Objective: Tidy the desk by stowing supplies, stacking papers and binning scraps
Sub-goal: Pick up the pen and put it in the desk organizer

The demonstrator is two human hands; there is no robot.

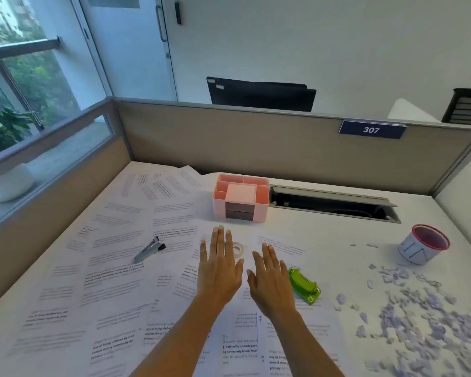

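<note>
Bare hands — left hand (220,268) and right hand (272,278) — flat, fingers spread, empty, over scattered papers (114,270).

Printed white paper sheets (125,235) are lying scattered before a pink plastic desk organiser (241,198); torn pale paper scraps (408,303) are spreading to its right, a grey stapler (149,250) lying to its left.
</note>
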